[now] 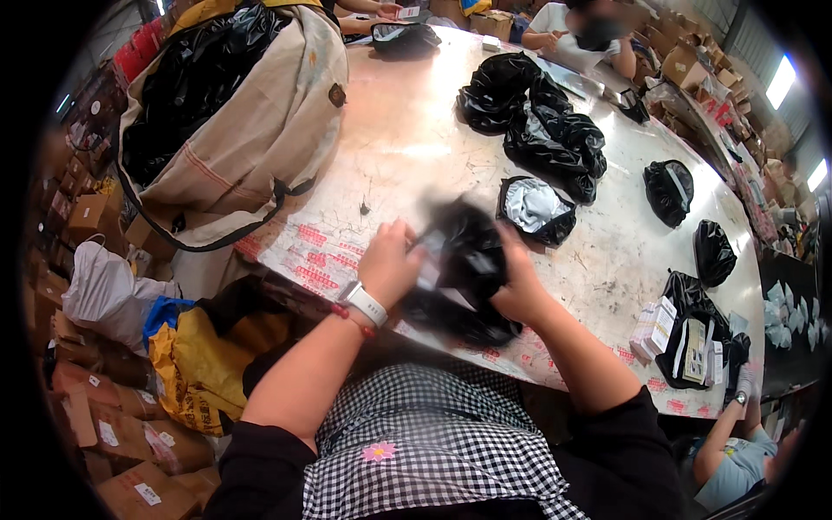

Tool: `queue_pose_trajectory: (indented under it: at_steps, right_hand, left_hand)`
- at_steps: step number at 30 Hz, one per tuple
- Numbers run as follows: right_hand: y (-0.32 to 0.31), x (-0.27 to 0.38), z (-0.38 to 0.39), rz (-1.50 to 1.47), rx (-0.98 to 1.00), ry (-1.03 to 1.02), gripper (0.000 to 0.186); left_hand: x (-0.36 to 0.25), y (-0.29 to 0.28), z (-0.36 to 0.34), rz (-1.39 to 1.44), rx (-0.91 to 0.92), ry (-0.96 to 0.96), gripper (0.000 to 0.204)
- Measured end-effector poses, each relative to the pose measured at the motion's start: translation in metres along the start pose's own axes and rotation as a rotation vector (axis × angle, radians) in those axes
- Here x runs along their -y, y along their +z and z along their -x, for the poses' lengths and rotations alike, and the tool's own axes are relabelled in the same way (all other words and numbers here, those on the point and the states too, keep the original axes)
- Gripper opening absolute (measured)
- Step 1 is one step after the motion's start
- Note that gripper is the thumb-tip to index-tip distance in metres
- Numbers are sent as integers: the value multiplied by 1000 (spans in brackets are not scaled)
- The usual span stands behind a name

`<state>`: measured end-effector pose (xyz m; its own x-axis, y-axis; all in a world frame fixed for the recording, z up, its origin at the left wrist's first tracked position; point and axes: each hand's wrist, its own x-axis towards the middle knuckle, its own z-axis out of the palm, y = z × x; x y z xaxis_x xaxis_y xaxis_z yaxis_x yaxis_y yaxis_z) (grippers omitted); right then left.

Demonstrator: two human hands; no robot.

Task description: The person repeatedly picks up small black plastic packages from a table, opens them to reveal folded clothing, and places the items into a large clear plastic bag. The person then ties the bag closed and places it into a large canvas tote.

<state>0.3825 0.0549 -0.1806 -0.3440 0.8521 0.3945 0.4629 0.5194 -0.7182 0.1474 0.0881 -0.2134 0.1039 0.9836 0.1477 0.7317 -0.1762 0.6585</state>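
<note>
Over the near edge of the table, a black plastic bag [475, 247] with a pale patch is smeared by motion between my hands. My left hand [390, 263], with a white watch and red bracelet at the wrist, has its fingers closed at the bag's left side. The bag's right side is gripped by my right hand [517, 276], whose fingertips are partly hidden. Beneath the blurred part lies more black plastic [464, 322]. Just beyond my right hand sits another black bag [539, 208] with a silvery-white face.
A large cream sack [251, 113] full of black plastic stands at the left. Black bundles [555, 130] lie across the metal table [390, 165]. White boxes [654, 325] are at right. One person [581, 43] works at the far side, another [737, 451] at lower right.
</note>
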Motion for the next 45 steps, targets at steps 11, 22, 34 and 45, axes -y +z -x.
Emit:
queue_pose_trajectory:
  at_steps: [11, 22, 34, 45]
  right_hand:
    - [-6, 5, -4, 396, 471, -113, 71]
    - [-10, 27, 12, 591, 424, 97, 30]
    - [-23, 50, -19, 509, 675, 175, 39]
    - [8, 48, -60, 95, 938, 110, 48]
  left_hand:
    - [-2, 14, 27, -127, -77, 58, 21]
    - [-98, -42, 77, 831, 159, 55, 32]
    - [-58, -48, 71, 511, -153, 65, 21]
    - [-21, -83, 48, 402, -37, 216, 22]
